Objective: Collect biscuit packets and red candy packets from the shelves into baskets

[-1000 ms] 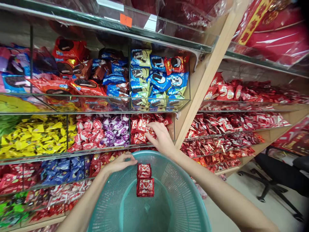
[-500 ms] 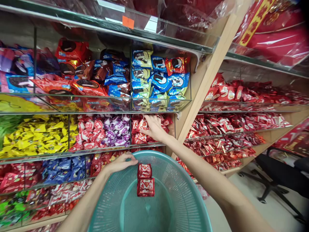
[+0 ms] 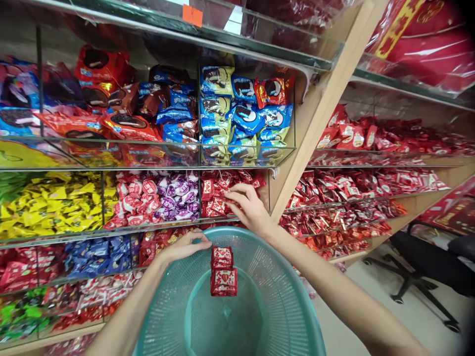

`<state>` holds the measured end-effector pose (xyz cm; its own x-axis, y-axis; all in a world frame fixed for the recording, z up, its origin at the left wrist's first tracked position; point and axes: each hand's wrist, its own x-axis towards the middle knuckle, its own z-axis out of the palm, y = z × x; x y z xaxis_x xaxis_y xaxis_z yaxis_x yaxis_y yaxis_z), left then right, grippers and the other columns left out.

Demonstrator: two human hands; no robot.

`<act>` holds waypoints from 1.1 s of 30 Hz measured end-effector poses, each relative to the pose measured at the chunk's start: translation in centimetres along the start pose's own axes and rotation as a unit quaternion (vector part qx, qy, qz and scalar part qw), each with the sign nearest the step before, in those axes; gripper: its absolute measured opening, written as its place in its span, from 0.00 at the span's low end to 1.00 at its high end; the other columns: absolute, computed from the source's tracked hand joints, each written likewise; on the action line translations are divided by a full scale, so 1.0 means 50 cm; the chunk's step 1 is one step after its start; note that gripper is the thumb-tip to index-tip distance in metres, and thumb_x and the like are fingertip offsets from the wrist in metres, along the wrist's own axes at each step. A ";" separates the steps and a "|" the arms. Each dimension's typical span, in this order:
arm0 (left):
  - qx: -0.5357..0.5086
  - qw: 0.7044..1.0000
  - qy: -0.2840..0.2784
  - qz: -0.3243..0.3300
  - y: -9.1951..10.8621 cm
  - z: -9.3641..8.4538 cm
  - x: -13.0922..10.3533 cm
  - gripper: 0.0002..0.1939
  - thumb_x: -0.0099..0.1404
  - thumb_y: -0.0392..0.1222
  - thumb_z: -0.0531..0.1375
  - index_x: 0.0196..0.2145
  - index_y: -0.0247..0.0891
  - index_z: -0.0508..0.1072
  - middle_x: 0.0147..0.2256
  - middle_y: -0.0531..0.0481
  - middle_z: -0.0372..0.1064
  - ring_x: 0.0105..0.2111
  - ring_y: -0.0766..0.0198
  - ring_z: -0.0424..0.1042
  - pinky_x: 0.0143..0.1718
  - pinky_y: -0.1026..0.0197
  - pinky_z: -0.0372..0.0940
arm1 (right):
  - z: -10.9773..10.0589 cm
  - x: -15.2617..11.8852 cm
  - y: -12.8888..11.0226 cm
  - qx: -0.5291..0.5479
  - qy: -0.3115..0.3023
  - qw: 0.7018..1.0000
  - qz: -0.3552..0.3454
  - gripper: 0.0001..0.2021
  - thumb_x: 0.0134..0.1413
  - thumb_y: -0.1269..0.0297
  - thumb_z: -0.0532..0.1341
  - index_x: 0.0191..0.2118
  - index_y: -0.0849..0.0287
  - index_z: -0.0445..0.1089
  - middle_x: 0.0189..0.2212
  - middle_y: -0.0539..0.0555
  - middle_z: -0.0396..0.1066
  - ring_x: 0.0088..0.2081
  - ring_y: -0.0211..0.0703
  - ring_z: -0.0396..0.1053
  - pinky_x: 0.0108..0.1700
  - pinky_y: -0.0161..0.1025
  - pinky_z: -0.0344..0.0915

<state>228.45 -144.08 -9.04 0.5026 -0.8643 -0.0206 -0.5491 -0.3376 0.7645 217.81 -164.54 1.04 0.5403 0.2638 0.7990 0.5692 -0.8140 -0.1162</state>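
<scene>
A teal mesh basket (image 3: 285, 277) fills the lower middle of the view. Inside it, two stacks of red packets (image 3: 223, 282) stand against the far wall. My left hand (image 3: 189, 245) is closed on the basket's rim at the upper left. Over the far right rim is my right hand (image 3: 249, 205), just in front of the bin of red packets (image 3: 213, 206). Its thumb and fingers are pinched near a red packet; whether they hold one is hidden against the red bin.
Glass-fronted shelves hold yellow candies (image 3: 59, 205), purple candies (image 3: 178, 198), blue packets (image 3: 98, 254) and cookie packs (image 3: 245, 118). A wooden upright (image 3: 315, 128) rises right of my right hand. A black chair (image 3: 426, 262) stands on the floor at the right.
My right hand has drawn back from inside the red bin, towards the basket and slightly right. My left hand stays on the rim. The view has shifted slightly.
</scene>
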 end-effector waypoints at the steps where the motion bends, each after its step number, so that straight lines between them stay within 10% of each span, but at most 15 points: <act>1: -0.002 1.000 -0.001 0.004 0.001 0.000 0.000 0.19 0.59 0.58 0.53 0.33 0.39 0.73 0.36 0.53 0.69 0.40 0.62 0.65 0.43 0.63 0.57 | -0.004 -0.017 -0.016 0.013 0.018 1.000 0.008 0.14 0.56 0.70 0.53 0.49 0.53 0.61 0.45 0.57 0.60 0.49 0.44 0.60 0.50 0.46 0.60; 6: -0.001 1.000 0.004 0.004 -0.001 0.002 0.001 0.20 0.59 0.58 0.53 0.32 0.39 0.73 0.35 0.53 0.68 0.39 0.62 0.65 0.43 0.62 0.57 | 0.033 -0.135 -0.075 0.208 0.049 0.937 0.277 0.09 0.51 0.64 0.59 0.40 0.55 0.62 0.37 0.53 0.66 0.41 0.42 0.66 0.43 0.43 0.65; 11: 0.003 1.000 0.007 0.005 -0.007 0.003 0.003 0.20 0.58 0.58 0.53 0.32 0.39 0.74 0.36 0.53 0.68 0.40 0.62 0.65 0.44 0.62 0.57 | 0.116 -0.242 -0.068 0.424 0.022 0.654 0.626 0.19 0.33 0.59 0.68 0.32 0.58 0.60 0.24 0.47 0.66 0.28 0.40 0.67 0.32 0.40 0.66; 14: 0.004 1.000 0.004 0.004 -0.007 0.002 0.002 0.20 0.58 0.59 0.53 0.33 0.40 0.73 0.36 0.52 0.68 0.40 0.62 0.65 0.44 0.62 0.58 | 0.145 -0.261 -0.064 0.429 0.023 0.578 0.694 0.22 0.25 0.61 0.70 0.30 0.59 0.61 0.24 0.47 0.67 0.27 0.40 0.68 0.31 0.38 0.65; 21: 0.003 1.000 0.010 0.004 -0.004 0.001 -0.001 0.20 0.58 0.58 0.53 0.33 0.40 0.73 0.36 0.53 0.68 0.40 0.62 0.65 0.44 0.63 0.58 | 0.188 -0.272 -0.076 0.417 0.020 0.594 0.687 0.21 0.22 0.62 0.70 0.28 0.59 0.63 0.21 0.47 0.68 0.24 0.38 0.67 0.27 0.36 0.62; 33: 0.000 1.000 0.007 0.006 -0.003 0.001 -0.002 0.20 0.58 0.58 0.53 0.33 0.40 0.73 0.36 0.52 0.68 0.40 0.62 0.65 0.44 0.62 0.57 | 0.223 -0.320 -0.053 0.279 0.011 0.714 0.643 0.15 0.29 0.65 0.66 0.29 0.59 0.63 0.23 0.47 0.64 0.25 0.38 0.65 0.27 0.36 0.63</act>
<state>228.47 -143.97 -9.20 0.5049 -0.8632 -0.0022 -0.5556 -0.3269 0.7645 214.55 -160.81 -18.04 0.8317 -0.5283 -0.1706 -0.2266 -0.0426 -0.9730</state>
